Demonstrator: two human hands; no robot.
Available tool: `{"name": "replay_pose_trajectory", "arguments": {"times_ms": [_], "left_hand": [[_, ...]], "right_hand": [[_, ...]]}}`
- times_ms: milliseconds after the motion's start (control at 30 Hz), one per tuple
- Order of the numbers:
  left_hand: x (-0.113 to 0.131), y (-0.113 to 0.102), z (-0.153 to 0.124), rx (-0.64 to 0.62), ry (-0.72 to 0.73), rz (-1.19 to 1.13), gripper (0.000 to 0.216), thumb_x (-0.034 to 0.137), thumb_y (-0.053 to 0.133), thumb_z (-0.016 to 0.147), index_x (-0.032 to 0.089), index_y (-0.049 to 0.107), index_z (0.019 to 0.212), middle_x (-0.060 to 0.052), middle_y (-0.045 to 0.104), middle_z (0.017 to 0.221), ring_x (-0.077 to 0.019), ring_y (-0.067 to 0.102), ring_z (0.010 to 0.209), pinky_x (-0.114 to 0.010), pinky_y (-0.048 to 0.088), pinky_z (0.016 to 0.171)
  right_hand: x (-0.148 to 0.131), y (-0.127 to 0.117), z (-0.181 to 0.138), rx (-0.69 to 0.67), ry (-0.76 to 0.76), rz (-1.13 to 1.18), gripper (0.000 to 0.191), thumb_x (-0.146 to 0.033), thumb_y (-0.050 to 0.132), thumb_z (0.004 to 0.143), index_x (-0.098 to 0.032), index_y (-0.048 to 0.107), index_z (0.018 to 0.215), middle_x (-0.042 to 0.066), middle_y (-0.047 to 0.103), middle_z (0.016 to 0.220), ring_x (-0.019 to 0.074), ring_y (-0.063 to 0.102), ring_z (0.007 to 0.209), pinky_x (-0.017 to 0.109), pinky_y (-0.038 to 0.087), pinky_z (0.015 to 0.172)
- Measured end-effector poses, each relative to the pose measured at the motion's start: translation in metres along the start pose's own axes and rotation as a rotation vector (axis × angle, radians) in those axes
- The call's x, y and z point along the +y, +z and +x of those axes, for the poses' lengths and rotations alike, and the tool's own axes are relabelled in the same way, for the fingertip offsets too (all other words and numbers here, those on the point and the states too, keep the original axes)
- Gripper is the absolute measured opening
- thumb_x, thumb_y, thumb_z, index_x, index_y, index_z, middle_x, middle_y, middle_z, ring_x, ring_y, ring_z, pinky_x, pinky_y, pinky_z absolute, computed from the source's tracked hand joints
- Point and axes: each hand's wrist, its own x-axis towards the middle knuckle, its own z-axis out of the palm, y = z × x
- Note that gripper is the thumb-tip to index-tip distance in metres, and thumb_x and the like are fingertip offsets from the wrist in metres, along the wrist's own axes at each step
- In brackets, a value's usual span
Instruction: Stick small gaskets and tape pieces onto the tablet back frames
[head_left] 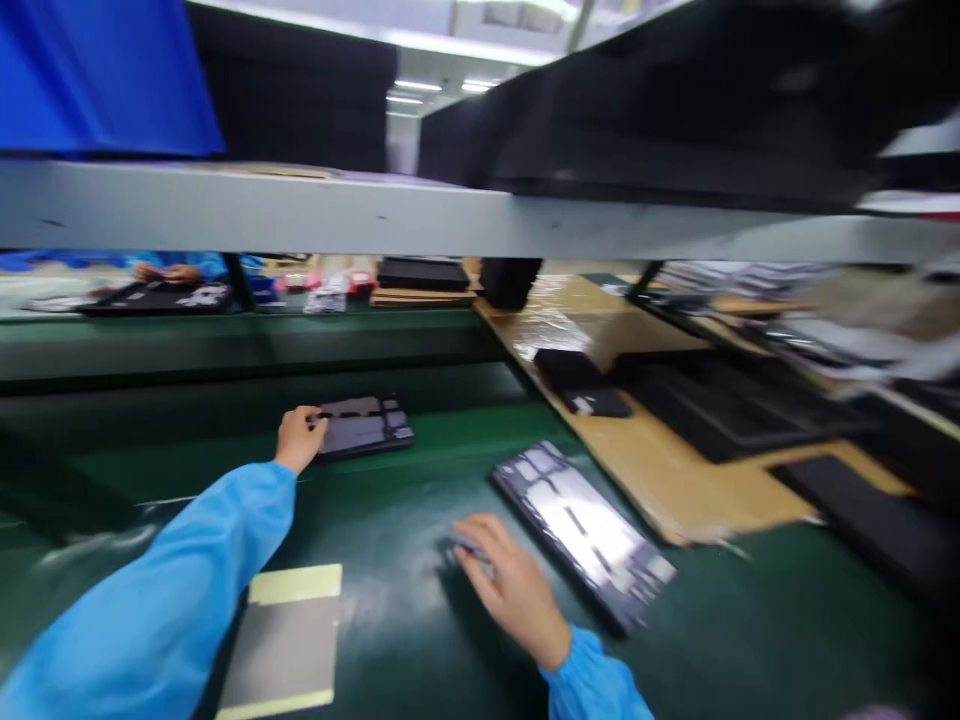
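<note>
My left hand [298, 437], in a blue sleeve, reaches out over the green belt and grips the left edge of a dark flat tray-like part [364, 425]. Its fingers are curled on that edge. My right hand [508, 585] lies low on the green surface with fingers stretched forward, touching a small dark item [459, 551] that I cannot make out. Just right of it lies a second flat dark part with shiny panels [585, 525], tilted diagonally. The picture is smeared by motion.
A grey sheet with yellow-green edges [285, 640] lies near my left arm. A brown board [660, 460] at right carries black trays [731, 405]. A grey shelf beam [375, 215] crosses overhead. Another person's hands [166, 271] work at the far left.
</note>
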Motion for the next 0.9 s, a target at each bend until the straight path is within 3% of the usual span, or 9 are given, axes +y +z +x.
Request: {"name": "replay_pose_trajectory", "arguments": {"times_ms": [67, 133, 233, 333, 433, 533, 733, 800, 900], "left_hand": [[0.028, 0.028, -0.036, -0.126, 0.102, -0.089, 0.030, 0.040, 0.058, 0.090, 0.019, 0.067, 0.111, -0.009, 0.068, 0.116, -0.0259, 0.064, 0.112, -0.042, 0.050, 0.102], [0.055, 0.065, -0.091, -0.313, 0.211, -0.188, 0.032, 0.048, 0.060, 0.086, 0.024, 0.070, 0.106, -0.004, 0.072, 0.108, -0.0228, 0.068, 0.102, -0.036, 0.054, 0.096], [0.091, 0.128, -0.180, -0.664, 0.160, -0.377, 0.045, 0.054, 0.061, 0.084, 0.026, 0.069, 0.118, -0.007, 0.070, 0.125, -0.0247, 0.068, 0.112, -0.037, 0.052, 0.101], [0.116, 0.181, -0.234, -0.707, -0.001, -0.379, 0.055, 0.052, 0.062, 0.084, 0.019, 0.065, 0.128, -0.014, 0.064, 0.137, -0.0292, 0.063, 0.123, -0.040, 0.049, 0.106], [0.117, 0.200, -0.250, -0.608, -0.073, -0.363, 0.059, 0.043, 0.052, 0.090, 0.012, 0.052, 0.140, -0.019, 0.049, 0.151, -0.0304, 0.046, 0.141, -0.043, 0.039, 0.116], [0.087, 0.179, -0.258, -0.499, -0.126, -0.353, 0.061, 0.034, 0.048, 0.092, 0.015, 0.040, 0.149, -0.015, 0.036, 0.160, -0.0256, 0.034, 0.149, -0.042, 0.029, 0.122], [0.003, 0.091, -0.316, -0.386, -0.181, -0.452, 0.058, 0.034, 0.051, 0.093, 0.021, 0.042, 0.149, -0.010, 0.038, 0.160, -0.0232, 0.040, 0.146, -0.041, 0.036, 0.120], [-0.012, 0.067, -0.335, -0.331, -0.157, -0.468, 0.056, 0.034, 0.053, 0.093, 0.023, 0.046, 0.147, -0.010, 0.043, 0.157, -0.0243, 0.046, 0.142, -0.042, 0.043, 0.116], [-0.027, 0.036, -0.343, -0.182, 0.007, -0.296, 0.047, 0.035, 0.053, 0.095, 0.027, 0.054, 0.141, -0.009, 0.053, 0.149, -0.0255, 0.053, 0.136, -0.045, 0.048, 0.112]], "right_hand": [[0.025, -0.062, -0.006, 0.211, 0.142, -0.300, 0.033, -0.039, 0.049, 0.095, -0.022, 0.069, 0.114, 0.015, 0.067, 0.119, 0.0307, 0.067, 0.110, 0.043, 0.053, 0.091], [0.053, -0.121, -0.006, 0.321, 0.353, -0.507, 0.031, -0.040, 0.051, 0.093, -0.019, 0.071, 0.105, 0.021, 0.066, 0.119, 0.0347, 0.069, 0.100, 0.046, 0.053, 0.081], [0.088, -0.174, 0.000, 0.229, 0.528, -0.544, 0.019, -0.035, 0.065, 0.085, -0.021, 0.069, 0.072, 0.016, 0.070, 0.081, 0.0310, 0.070, 0.079, 0.040, 0.049, 0.068], [0.099, -0.174, 0.001, 0.145, 0.526, -0.502, 0.023, -0.032, 0.067, 0.082, -0.021, 0.064, 0.062, 0.010, 0.067, 0.063, 0.0258, 0.068, 0.069, 0.036, 0.045, 0.065], [0.091, -0.144, -0.015, 0.103, 0.481, -0.433, 0.021, -0.032, 0.063, 0.083, -0.020, 0.065, 0.065, 0.008, 0.068, 0.065, 0.0236, 0.067, 0.066, 0.033, 0.045, 0.064], [0.075, -0.102, -0.043, 0.069, 0.450, -0.341, 0.022, -0.033, 0.055, 0.086, -0.019, 0.067, 0.073, 0.009, 0.072, 0.073, 0.0259, 0.069, 0.071, 0.034, 0.048, 0.066], [0.039, -0.022, -0.089, -0.030, 0.275, -0.055, 0.033, -0.044, 0.049, 0.090, -0.020, 0.070, 0.097, 0.012, 0.075, 0.096, 0.0287, 0.071, 0.092, 0.039, 0.054, 0.082], [0.026, -0.011, -0.090, -0.031, 0.224, -0.014, 0.034, -0.048, 0.052, 0.088, -0.021, 0.069, 0.098, 0.011, 0.071, 0.094, 0.0284, 0.069, 0.090, 0.040, 0.054, 0.082], [-0.003, -0.011, -0.071, 0.012, 0.173, 0.053, 0.035, -0.053, 0.051, 0.090, -0.022, 0.067, 0.091, 0.008, 0.066, 0.089, 0.0259, 0.065, 0.087, 0.038, 0.054, 0.081]]}}
